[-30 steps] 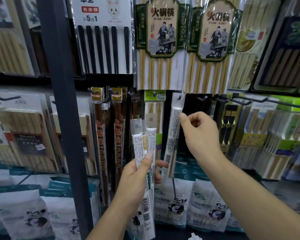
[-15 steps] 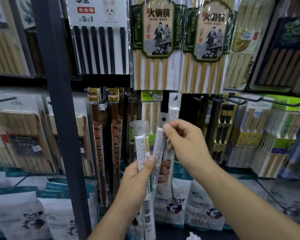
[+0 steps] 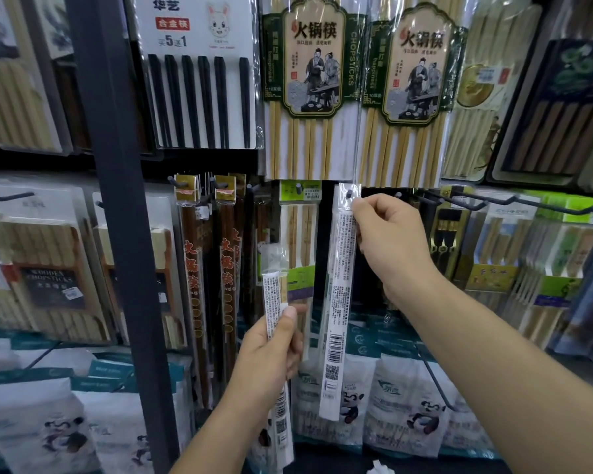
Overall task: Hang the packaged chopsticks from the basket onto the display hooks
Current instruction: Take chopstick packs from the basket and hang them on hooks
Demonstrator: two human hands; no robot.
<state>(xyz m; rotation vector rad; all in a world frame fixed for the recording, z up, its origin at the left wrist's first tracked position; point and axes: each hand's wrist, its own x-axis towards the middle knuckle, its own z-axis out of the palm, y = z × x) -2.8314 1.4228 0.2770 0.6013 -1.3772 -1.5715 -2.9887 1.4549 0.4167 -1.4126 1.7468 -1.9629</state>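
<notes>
In the head view, your right hand [image 3: 394,248] is raised in front of the middle row of the rack, its thumb and forefinger pinching the top right edge of a long, narrow clear plastic packet of pale chopsticks with a white printed label [image 3: 338,302]. That packet hangs straight down to the left of your palm, with its barcode end well below your wrist. Its clear top tab sits just up and left of your fingertips, right at the tip of a short black display hook [image 3: 349,194], whose dark end shows at the hang hole; you cannot tell how far the tab is pushed on. Your left hand [image 3: 271,350] is lower and to the left, curled round the middle of a second narrow clear packet with a white label [image 3: 274,295]. Your thumb presses flat on its front, and it stands nearly upright, its top above your fist and its lower end below it. The two packets are near each other but apart. Behind the second packet hangs a green-topped pack of bamboo chopsticks [image 3: 300,206], and left of that are long dark brown chopsticks with red characters [image 3: 192,268]. A dark metal upright post [image 3: 117,234] runs down the left. Above, two green-labelled packs of bamboo chopsticks [image 3: 314,80] hang beside a white card of black chopsticks [image 3: 199,63]. White bags printed with pandas [image 3: 408,405] line the bottom shelf.
</notes>
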